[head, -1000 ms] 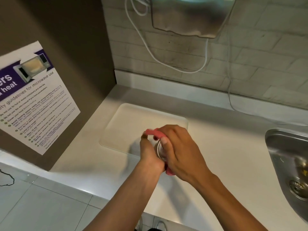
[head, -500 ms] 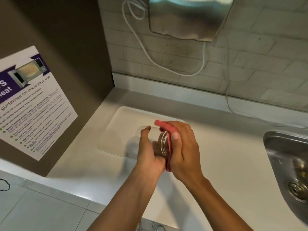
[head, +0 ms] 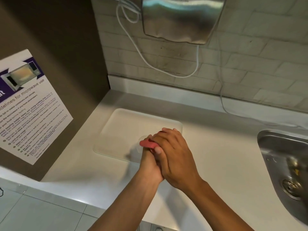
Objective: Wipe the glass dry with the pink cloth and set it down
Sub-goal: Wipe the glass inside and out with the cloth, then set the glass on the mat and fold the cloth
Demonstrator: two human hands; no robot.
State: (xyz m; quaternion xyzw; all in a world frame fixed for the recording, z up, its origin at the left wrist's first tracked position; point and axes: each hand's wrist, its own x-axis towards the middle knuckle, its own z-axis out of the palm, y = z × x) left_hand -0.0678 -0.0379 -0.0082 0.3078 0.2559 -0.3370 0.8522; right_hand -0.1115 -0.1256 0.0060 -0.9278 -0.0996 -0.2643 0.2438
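My two hands are pressed together above the white counter (head: pixel 216 155), at the front right corner of the white tray (head: pixel 120 130). My left hand (head: pixel 150 164) grips the clear glass (head: pixel 139 149), of which only a faint edge shows to the left of my fingers. My right hand (head: pixel 175 152) lies over the left and holds the pink cloth (head: pixel 147 143) against the glass, thumb pressed on the cloth. Most of the glass and cloth is hidden between my hands.
A steel sink (head: pixel 283 157) with a drain is set into the counter at the right. A steel wall unit (head: pixel 183 19) with a white cable (head: pixel 150 64) hangs above. A brown panel carrying a microwave poster (head: pixel 30 105) closes off the left side.
My hands have closed together: the right hand with the cloth has slid over the left and the glass, which showed clearly between them half a second ago and is now almost hidden.
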